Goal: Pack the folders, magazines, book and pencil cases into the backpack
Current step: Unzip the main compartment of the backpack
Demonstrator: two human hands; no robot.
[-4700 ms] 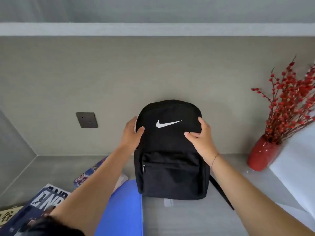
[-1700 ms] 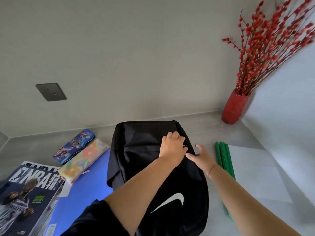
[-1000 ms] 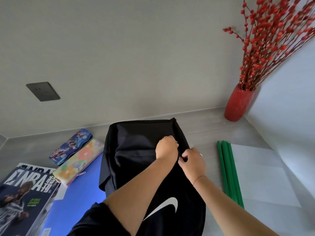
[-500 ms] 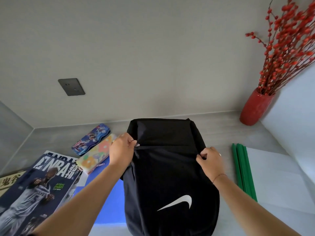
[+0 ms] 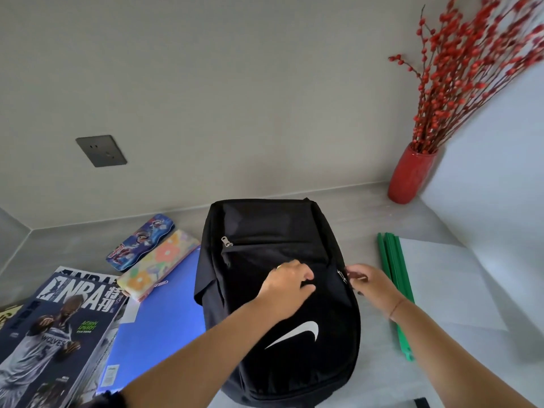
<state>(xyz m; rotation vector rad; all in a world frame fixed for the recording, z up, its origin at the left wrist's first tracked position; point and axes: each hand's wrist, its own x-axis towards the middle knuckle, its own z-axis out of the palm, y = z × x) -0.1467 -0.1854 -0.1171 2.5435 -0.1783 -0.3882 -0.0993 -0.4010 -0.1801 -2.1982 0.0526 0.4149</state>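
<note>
The black backpack [image 5: 265,231] lies flat on the grey desk, logo side up, its top toward me. My left hand [image 5: 287,285] presses on the fabric at its middle. My right hand [image 5: 369,282] pinches a zipper pull at the backpack's right edge. To the left lie a blue folder [image 5: 159,322], a floral pencil case [image 5: 157,262], a blue cartoon pencil case [image 5: 141,241] and an NBA magazine [image 5: 53,334]. A folder with green spines [image 5: 397,278] lies to the right.
A red vase [image 5: 410,173] with red berry branches stands at the back right corner. A dark wall socket [image 5: 101,150] sits on the back wall. A white panel [image 5: 500,187] rises on the right. Another printed item [image 5: 7,312] peeks out at the far left.
The backpack went from standing to lying flat. In the last half second my left hand moved from the left zipper pull to the bag's middle, and my right hand took a pull at the right edge.
</note>
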